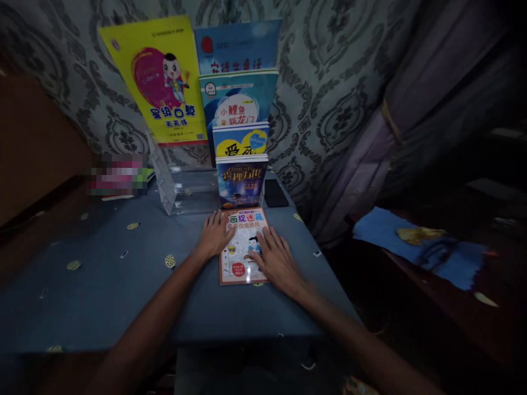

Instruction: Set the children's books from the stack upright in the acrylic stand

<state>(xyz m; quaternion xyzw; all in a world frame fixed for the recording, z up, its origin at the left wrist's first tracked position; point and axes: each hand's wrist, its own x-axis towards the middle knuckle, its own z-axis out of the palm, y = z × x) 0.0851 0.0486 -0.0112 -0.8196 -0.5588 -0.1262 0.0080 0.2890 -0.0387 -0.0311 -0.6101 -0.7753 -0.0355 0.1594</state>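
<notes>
A children's book [242, 255] with a pale cover and orange-brown border lies flat on the table. My left hand [216, 235] rests on its upper left edge, fingers stretched out. Across its right side lies my right hand [278, 260], fingers spread over the cover. Just beyond the book stands a clear tiered book rack [164, 189]. Its right side carries several upright books in steps: a dark blue book [241, 184] in front, then a yellow-and-blue book [242, 141], a teal book [239, 99] and a blue book [239, 46]. A yellow workbook [164, 82] stands at the rack's back left.
A black phone [275, 193] lies right of the rack. Blurred-out pink material [119, 178] lies at the left on the patterned tablecloth [102, 291]. Patterned wallpaper backs the table, with a tied curtain [382, 126] at right. A blue cloth-like sheet [379, 230] lies farther right.
</notes>
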